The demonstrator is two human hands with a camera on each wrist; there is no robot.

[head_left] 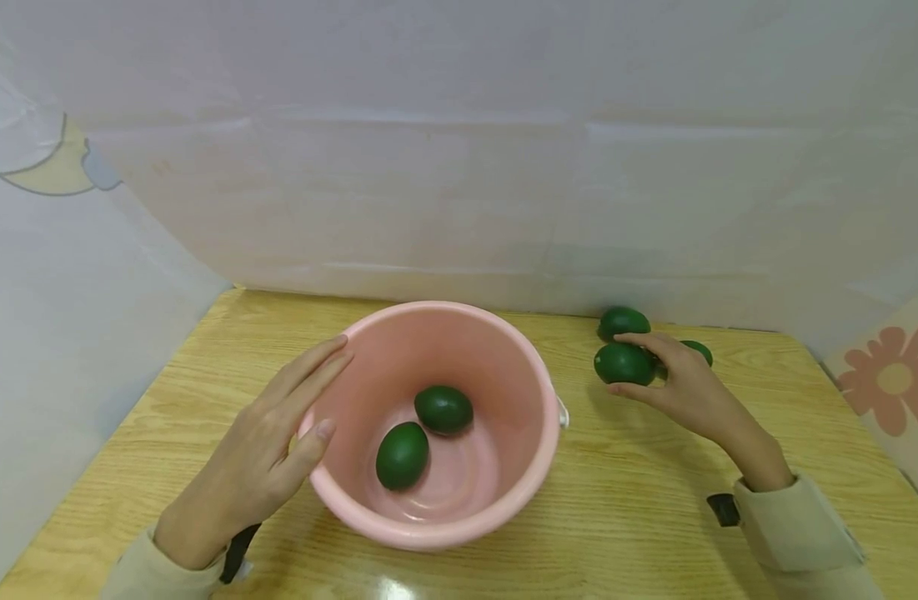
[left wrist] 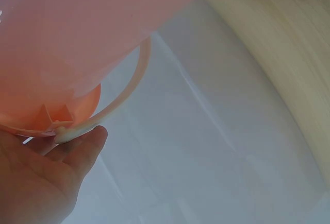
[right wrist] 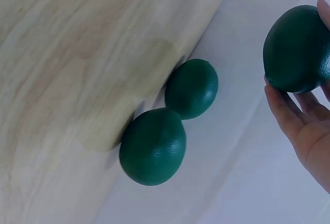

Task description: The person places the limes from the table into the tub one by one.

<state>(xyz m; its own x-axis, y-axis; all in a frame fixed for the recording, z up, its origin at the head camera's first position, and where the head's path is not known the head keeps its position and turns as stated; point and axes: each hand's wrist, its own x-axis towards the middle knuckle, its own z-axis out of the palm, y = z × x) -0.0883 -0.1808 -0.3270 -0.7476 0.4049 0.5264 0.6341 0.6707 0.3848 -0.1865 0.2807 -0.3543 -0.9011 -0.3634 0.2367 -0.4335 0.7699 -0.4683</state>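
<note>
My left hand rests at the left rim of a pink bucket, its fingers fairly straight. In the left wrist view, the fingers lie against the rim by the end of the pale handle. Inside the bucket, on its bottom, lie two dark green avocados, one nearer and one farther. To the right of the bucket, my right hand pinches another avocado between thumb and fingers, raised off the table. Two more avocados lie close together on the table behind it.
The wood-grain table carries the bucket and the loose avocados. A pale sheet hangs along its back edge, with similar covering at both sides. The bucket's white handle fitting sticks out on the right.
</note>
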